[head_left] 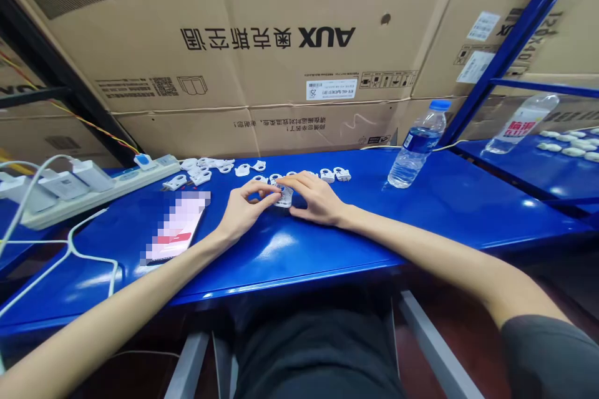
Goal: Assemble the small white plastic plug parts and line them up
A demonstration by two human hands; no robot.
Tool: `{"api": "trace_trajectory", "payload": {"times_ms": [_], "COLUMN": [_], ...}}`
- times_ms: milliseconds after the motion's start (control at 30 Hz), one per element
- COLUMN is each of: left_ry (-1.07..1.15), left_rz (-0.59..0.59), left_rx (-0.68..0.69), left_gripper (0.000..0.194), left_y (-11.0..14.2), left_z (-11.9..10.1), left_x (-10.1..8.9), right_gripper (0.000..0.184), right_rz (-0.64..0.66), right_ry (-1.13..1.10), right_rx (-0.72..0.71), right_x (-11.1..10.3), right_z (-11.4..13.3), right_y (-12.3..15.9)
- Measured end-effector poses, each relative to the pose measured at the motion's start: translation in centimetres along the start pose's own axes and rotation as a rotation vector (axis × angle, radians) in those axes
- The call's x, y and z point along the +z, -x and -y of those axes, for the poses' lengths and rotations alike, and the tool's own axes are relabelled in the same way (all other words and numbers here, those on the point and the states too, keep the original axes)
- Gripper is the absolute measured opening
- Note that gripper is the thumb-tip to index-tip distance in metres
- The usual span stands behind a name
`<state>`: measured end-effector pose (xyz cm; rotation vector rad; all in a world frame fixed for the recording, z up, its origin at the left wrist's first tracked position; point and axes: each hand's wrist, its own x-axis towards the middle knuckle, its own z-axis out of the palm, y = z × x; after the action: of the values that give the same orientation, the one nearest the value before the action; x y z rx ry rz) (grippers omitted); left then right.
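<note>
Both hands meet over the blue table (327,243), on a small white plastic piece (283,197) with a rounded outline. My left hand (246,206) pinches its left side between thumb and fingers. Around the top and right side of the same piece curve the fingers of my right hand (318,196). Similar white pieces (335,174) lie in a row just behind the hands, some partly hidden by the fingers. Farther left is a loose heap of white pieces (201,168). What the piece is exactly I cannot make out.
A water bottle (418,146) stands right of my hands; another bottle (521,124) is on the neighbouring table. To the left lie a phone (180,227), a power strip (126,184) with chargers, and a white cable (88,252). Cardboard boxes (262,93) wall off the back.
</note>
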<state>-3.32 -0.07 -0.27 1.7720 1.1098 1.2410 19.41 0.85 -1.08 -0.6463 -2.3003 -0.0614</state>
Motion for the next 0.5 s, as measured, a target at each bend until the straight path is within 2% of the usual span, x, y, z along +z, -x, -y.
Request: {"api": "trace_trajectory", "payload": {"times_ms": [300, 500], "left_ry": [-0.153, -0.176], "left_rz": [-0.029, -0.01], "left_rx": [0.094, 0.047], "left_gripper": [0.019, 0.023], "left_y": [0.33, 0.53], "left_z": [-0.73, -0.99], "left_x": [-0.18, -0.16], "right_gripper": [0.059, 0.059], "right_rz": [-0.034, -0.04], "right_ry": [-0.024, -0.009], "right_rx": [0.043, 0.026], "right_x": [-0.04, 0.12], "right_z": [0.03, 0.02], "right_y": [0.05, 0.06]}}
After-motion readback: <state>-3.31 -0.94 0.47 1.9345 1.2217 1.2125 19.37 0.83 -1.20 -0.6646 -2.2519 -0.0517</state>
